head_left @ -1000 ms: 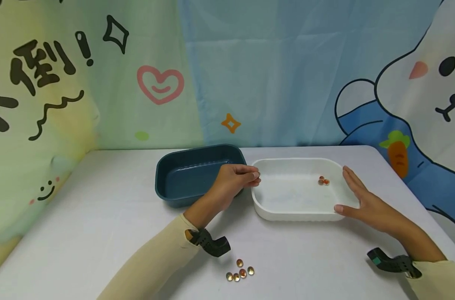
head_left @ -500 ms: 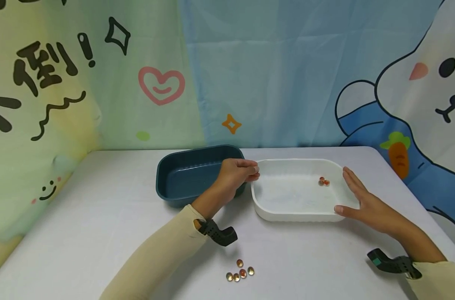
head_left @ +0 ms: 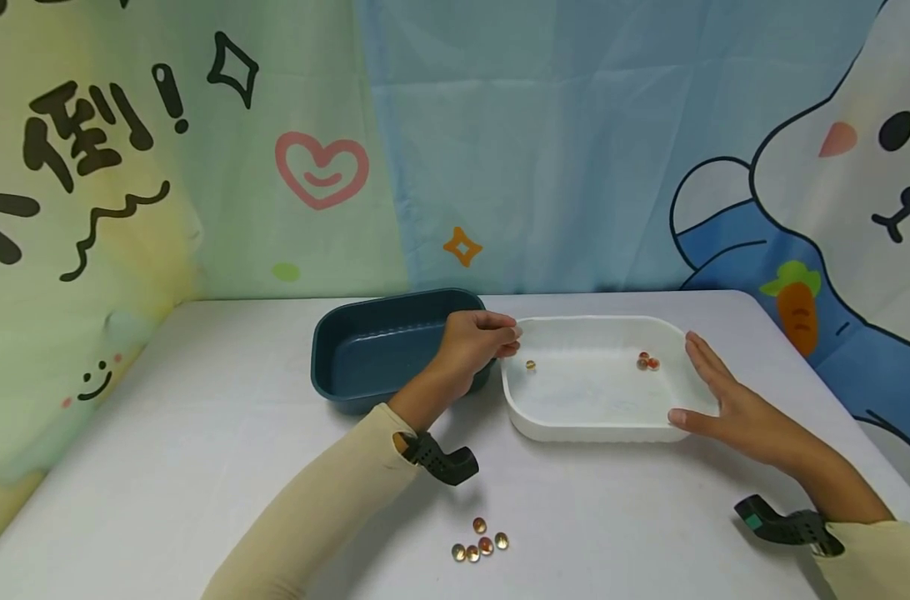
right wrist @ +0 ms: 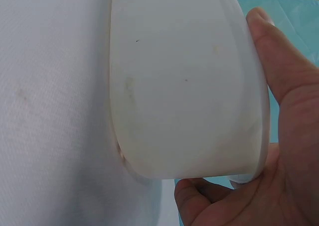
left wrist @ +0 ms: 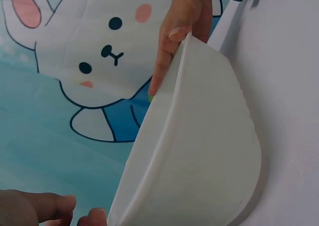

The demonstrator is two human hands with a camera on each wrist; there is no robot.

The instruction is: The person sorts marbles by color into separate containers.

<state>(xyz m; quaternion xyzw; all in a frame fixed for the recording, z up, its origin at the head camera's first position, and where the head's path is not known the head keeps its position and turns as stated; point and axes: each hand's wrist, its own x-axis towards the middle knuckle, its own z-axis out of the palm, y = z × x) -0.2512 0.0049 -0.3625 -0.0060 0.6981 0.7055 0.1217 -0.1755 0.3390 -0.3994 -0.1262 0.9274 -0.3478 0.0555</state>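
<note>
Near the left rim of a white plastic tub [head_left: 597,392] is my left hand [head_left: 473,343], its thumb and fingertips close together; no object shows between them. One small yellowish glass marble [head_left: 531,365] lies inside the tub just beside these fingertips. Farther right in the tub, 3 orange-red marbles [head_left: 653,364] sit in a cluster. My right hand [head_left: 732,408] rests against the tub's right end, fingers straight, thumb on the front rim. In the right wrist view, the thumb [right wrist: 269,42] and fingers spread around the tub's end.
A dark teal tub [head_left: 342,367] stands left of the white one, partly behind my left hand. Several amber glass marbles [head_left: 486,547] lie on the white tablecloth [head_left: 162,450] near the front. A printed cloth backdrop [head_left: 530,167] hangs behind the table.
A yellowish marble has appeared in the white tub beneath my left fingertips. My left hand has lifted slightly at the rim, its wrist shifting right. My right hand has stayed in place.
</note>
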